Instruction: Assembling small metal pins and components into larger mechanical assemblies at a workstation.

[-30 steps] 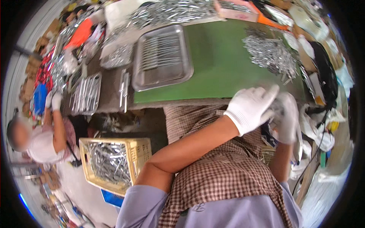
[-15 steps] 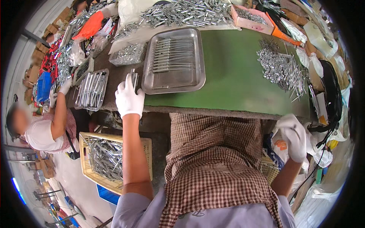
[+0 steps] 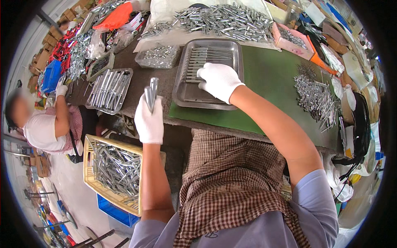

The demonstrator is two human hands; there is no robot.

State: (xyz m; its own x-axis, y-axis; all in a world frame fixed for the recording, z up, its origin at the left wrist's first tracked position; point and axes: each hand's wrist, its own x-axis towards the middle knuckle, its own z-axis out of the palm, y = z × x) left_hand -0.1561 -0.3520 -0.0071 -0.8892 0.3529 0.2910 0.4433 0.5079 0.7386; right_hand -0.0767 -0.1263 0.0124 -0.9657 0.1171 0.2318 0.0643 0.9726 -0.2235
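My left hand, in a white glove, is closed round shiny metal tubes that stand up out of its grip near the table's front edge; at least two show. My right hand, also gloved, is over the metal tray. Its thumb and forefinger are apart, beside the thicker ends of a row of thin metal rods. The hand covers part of that row. Left of the tray, a clear tray carries several metal tubes with rods.
A box of small metal parts stands behind my left hand. Loose tubes are heaped at the back. Screws and rods lie on the green mat's right. A yellow crate of metal pieces is below left. Another person works at far left.
My left hand has lifted metal tubes from the table beside the tray. My right hand has swung from beyond the table's right front edge to over the tray. The view has shifted slightly.
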